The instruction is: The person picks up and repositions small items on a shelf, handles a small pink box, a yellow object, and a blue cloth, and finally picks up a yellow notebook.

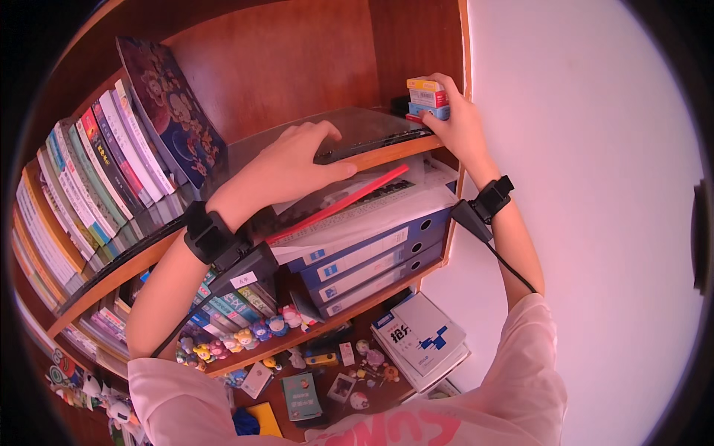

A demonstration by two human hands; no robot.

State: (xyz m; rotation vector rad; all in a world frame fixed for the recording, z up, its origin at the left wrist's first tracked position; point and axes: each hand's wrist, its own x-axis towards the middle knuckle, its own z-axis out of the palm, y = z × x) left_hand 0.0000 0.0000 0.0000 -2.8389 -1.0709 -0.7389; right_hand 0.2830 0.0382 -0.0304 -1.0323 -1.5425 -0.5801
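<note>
At the right end of the upper shelf (375, 157), my right hand (462, 128) is closed around a short stack of small boxes (428, 97). A yellow box is on top, a red and white one in the middle and a blue one beneath. My fingers reach over the top and right side, and the thumb presses low down. My left hand (286, 162) is over the front edge of the same shelf, palm down, fingers apart and a little bent, holding nothing. Whether its fingertips touch the dark shelf surface I cannot tell. Both wrists wear black straps with devices.
Upright books (100, 160) and a dark patterned board (171, 111) fill the shelf's left. Below are a red strip (338, 204), papers, stacked blue file boxes (372, 271) and small figurines (245, 338). Lower down lie booklets (424, 338) and trinkets. A white wall (587, 149) stands right.
</note>
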